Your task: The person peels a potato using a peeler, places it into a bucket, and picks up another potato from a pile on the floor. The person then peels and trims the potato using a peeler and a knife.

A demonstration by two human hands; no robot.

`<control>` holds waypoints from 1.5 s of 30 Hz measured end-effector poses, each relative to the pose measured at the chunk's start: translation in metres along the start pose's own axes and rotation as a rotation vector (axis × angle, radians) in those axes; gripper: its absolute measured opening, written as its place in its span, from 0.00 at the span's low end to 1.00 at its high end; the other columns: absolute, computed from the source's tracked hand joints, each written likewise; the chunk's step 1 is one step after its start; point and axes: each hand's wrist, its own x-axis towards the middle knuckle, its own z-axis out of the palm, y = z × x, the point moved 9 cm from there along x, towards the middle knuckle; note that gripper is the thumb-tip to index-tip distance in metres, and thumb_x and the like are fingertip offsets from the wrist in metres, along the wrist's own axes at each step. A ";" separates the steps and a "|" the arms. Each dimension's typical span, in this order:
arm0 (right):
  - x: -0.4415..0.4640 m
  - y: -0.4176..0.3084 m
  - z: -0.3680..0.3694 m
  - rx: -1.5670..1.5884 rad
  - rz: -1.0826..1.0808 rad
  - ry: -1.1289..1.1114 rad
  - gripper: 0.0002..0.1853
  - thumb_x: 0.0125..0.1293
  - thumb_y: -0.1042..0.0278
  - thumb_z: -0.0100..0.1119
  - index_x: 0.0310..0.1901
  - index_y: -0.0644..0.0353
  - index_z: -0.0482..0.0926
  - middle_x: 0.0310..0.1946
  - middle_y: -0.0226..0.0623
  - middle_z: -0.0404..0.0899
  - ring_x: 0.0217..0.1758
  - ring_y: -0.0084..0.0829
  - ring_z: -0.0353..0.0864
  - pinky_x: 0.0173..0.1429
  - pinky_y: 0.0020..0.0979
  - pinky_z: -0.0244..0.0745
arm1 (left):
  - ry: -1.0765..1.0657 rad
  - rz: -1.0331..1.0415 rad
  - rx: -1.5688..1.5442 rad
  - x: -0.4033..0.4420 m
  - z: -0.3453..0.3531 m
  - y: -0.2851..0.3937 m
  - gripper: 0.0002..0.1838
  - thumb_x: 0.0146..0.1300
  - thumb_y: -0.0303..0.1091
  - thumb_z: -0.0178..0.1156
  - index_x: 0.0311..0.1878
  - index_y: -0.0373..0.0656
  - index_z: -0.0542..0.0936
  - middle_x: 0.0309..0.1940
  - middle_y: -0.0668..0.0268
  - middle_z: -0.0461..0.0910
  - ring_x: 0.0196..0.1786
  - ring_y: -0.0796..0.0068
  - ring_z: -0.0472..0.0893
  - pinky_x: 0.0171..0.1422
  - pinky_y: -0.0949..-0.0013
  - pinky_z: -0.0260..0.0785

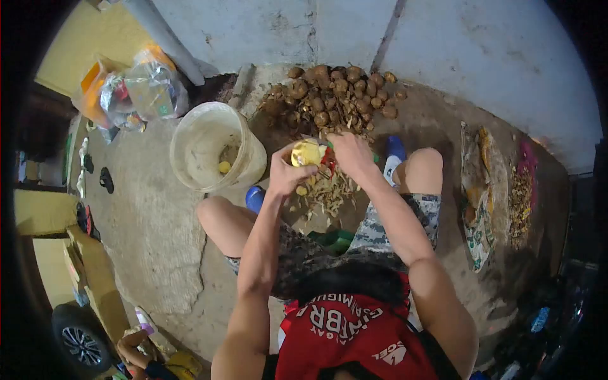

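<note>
My left hand [286, 172] is closed around a yellow, mostly peeled potato [306, 154], held up between my knees. Just right of it, my right hand [350, 152] has its fingers curled in by the potato. Something red [328, 159] shows between the two hands; its kind is unclear, and what my right fingers hold is hidden. Below my hands, pale peelings [329, 197] lie scattered on the ground. A heap of brown unpeeled potatoes [321, 118] is piled beyond them, near the wall.
A white bucket [183, 149] stands left of my hands, with a yellow piece [225, 167] inside. Filled plastic bags [142, 95] sit at the back left. Sacks [479, 196] and scraps [522, 196] lie on the right. Another person's arm [133, 348] shows at lower left.
</note>
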 end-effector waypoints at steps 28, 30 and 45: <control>0.013 0.045 -0.050 0.862 0.045 0.066 0.25 0.42 0.62 0.82 0.41 0.63 0.82 0.39 0.36 0.85 0.39 0.25 0.84 0.46 0.30 0.77 | -0.230 0.007 -0.114 -0.001 0.015 -0.010 0.49 0.26 0.32 0.82 0.59 0.33 0.72 0.50 0.62 0.79 0.53 0.69 0.80 0.63 0.66 0.71; 0.027 0.093 -0.023 0.863 0.184 0.067 0.27 0.42 0.61 0.82 0.43 0.64 0.80 0.36 0.35 0.86 0.38 0.25 0.83 0.45 0.30 0.77 | -0.267 0.013 -0.253 -0.006 0.019 -0.016 0.50 0.26 0.34 0.83 0.60 0.34 0.72 0.51 0.62 0.79 0.53 0.68 0.80 0.64 0.64 0.71; 0.015 0.091 -0.044 0.666 0.182 0.203 0.30 0.42 0.56 0.82 0.44 0.63 0.79 0.33 0.40 0.85 0.38 0.30 0.86 0.45 0.33 0.77 | -0.029 -0.105 -1.092 0.005 0.004 -0.028 0.45 0.59 0.71 0.54 0.63 0.36 0.68 0.55 0.50 0.74 0.47 0.57 0.76 0.49 0.62 0.74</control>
